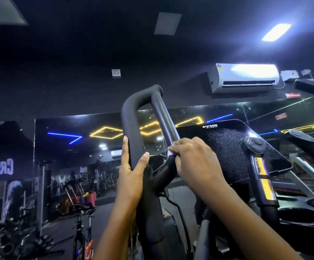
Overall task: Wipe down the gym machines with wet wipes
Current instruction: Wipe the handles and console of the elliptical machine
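Wiping was in hand on the looped handle (131,117) of the gym machine (152,218), dead centre of the view. The right hand (195,162) was wrapped round the handle's right bar with its fingers curled tight. A sliver of white wet wipe (171,153) peeked out at its ten o'clock, pressed between fingers and bar. The left hand (131,173) braced the other bar, at nine o'clock from the right hand. Its thumb lay on the inner side and its fingers ran long up the outer side, with the tube clamped between them.

My read: this was a stroke on the right bar, low down near the fork where the two bars join. The stretch above, up to the bend at twelve o'clock, looked like the next run. That would call for a firm slide up the tube with the wipe kept wrapped round it, then over the curve and down the left bar, where the bracing hand would have to give way.

The handle was a round black tube. Its left bar looked matte and soft, like foam; its right bar was faintly pebbled with a sheen, possibly damp. At three o'clock sat the console (227,147), a flat black panel with a grainy, sparkling face. At four o'clock was a round cup holder (300,220) in glossy moulded plastic.
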`<state>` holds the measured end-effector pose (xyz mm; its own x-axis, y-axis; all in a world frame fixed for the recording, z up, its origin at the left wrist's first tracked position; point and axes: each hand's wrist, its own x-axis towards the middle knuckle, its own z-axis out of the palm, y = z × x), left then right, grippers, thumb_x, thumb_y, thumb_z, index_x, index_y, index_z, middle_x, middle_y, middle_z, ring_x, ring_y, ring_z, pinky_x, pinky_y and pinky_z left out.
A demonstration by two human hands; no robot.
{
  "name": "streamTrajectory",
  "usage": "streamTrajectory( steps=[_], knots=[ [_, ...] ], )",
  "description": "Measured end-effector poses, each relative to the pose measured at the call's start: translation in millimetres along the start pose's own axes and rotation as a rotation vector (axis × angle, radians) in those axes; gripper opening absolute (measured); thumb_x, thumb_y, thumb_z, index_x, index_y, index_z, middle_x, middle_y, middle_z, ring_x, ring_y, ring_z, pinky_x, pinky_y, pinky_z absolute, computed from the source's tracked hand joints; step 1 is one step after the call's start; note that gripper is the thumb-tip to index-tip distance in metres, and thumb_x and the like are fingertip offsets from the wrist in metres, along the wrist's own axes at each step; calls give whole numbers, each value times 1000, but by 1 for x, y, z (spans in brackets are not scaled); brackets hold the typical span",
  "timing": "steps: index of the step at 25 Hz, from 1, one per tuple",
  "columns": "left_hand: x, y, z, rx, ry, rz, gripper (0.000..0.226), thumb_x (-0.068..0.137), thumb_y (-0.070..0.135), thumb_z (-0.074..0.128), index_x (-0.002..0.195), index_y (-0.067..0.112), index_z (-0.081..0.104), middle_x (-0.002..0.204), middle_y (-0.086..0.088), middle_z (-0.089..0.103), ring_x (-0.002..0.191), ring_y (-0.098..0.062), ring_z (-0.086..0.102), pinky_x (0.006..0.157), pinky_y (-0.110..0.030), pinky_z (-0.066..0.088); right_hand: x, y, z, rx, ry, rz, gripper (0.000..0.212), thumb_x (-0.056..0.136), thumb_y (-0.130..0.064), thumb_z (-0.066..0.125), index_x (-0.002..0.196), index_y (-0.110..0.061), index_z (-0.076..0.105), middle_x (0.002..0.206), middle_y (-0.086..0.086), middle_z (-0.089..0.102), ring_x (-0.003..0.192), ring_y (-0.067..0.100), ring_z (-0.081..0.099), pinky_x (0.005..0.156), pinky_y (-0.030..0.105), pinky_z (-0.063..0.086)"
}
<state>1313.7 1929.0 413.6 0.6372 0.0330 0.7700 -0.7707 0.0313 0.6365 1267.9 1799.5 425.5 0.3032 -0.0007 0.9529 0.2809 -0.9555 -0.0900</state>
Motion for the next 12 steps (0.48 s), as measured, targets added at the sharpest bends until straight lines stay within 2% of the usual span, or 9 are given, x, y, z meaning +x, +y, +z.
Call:
streamTrajectory(
  steps=[2,4,6,7,9,10,12],
  knots=[
    [0,1,-1,4,3,3,70,91,29,56,142,54,15,139,7,41,115,-12,53,104,-41,41,-17,-8,2,14,-39,-60,28,95,-16,48,120,-25,59,116,-12,57,101,11,43,83,24,47],
    [0,1,-1,21,2,-3,70,92,29,56,143,53,15,137,3,45,114,-15,55,101,-40,44,-30,-22,6,30,-26,-65,26,92,-12,51,114,-22,62,109,-9,60,96,14,45,75,23,47],
    [-2,3,-1,33,-1,-4,69,93,27,55,144,51,15,126,7,48,106,-8,56,92,-29,46,-42,-34,14,61,54,-109,21,74,-5,69,92,-17,72,86,-5,67,76,15,54,59,21,49],
    [-2,4,-1,33,3,-3,69,93,26,56,144,51,16,123,7,50,103,-5,56,90,-27,46,-48,-38,17,127,63,-116,21,66,-4,71,83,-17,74,78,-5,67,67,14,55,56,18,48],
    [-2,4,-1,28,16,-10,68,93,26,57,144,51,18,128,4,51,107,-10,57,98,-33,45,-51,-33,14,253,39,-129,26,68,-6,63,87,-20,75,82,-9,71,68,12,59,67,11,43],
    [-3,4,0,29,16,-12,69,93,27,57,144,50,18,134,2,49,112,-13,56,102,-38,43,-44,-25,7,315,29,-84,28,77,-7,60,96,-22,74,92,-11,71,77,10,61,77,8,37],
    [-2,4,0,29,16,-12,68,93,29,55,145,49,16,142,4,41,120,-16,51,106,-43,40,-22,-4,-3,331,28,9,29,89,-12,57,112,-25,68,110,-14,67,97,5,57,85,4,27]
  ],
)
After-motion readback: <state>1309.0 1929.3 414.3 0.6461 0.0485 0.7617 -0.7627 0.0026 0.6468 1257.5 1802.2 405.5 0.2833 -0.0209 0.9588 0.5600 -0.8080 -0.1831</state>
